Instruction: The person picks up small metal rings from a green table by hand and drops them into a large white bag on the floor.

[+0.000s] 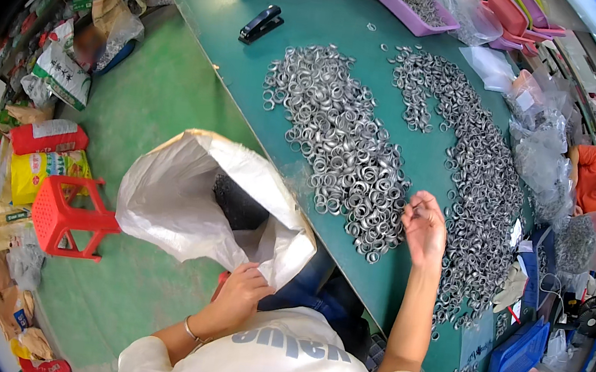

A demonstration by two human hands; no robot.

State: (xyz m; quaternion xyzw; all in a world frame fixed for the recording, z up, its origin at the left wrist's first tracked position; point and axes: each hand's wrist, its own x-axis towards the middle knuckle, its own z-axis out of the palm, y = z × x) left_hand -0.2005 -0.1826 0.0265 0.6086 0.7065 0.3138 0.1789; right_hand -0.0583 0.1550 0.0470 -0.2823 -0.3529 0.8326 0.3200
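Observation:
My left hand [243,289] grips the lower edge of a big white woven sack [191,194] that stands open beside the table, dark contents showing inside. My right hand [424,229] hovers over the green table [235,35], fingers pinched together at the edge of a wide heap of silver metal rings [341,146]; whether a ring is between the fingers is not visible. A second curved band of rings [480,172] lies to the right of that hand.
A black stapler [261,23] lies at the far left of the table. Purple and pink trays [411,9] stand at the back, one full of rings. Clear plastic bags [543,151] pile along the right. A red plastic stool [68,216] and sacks sit on the green floor. A blue basket [516,358] is near right.

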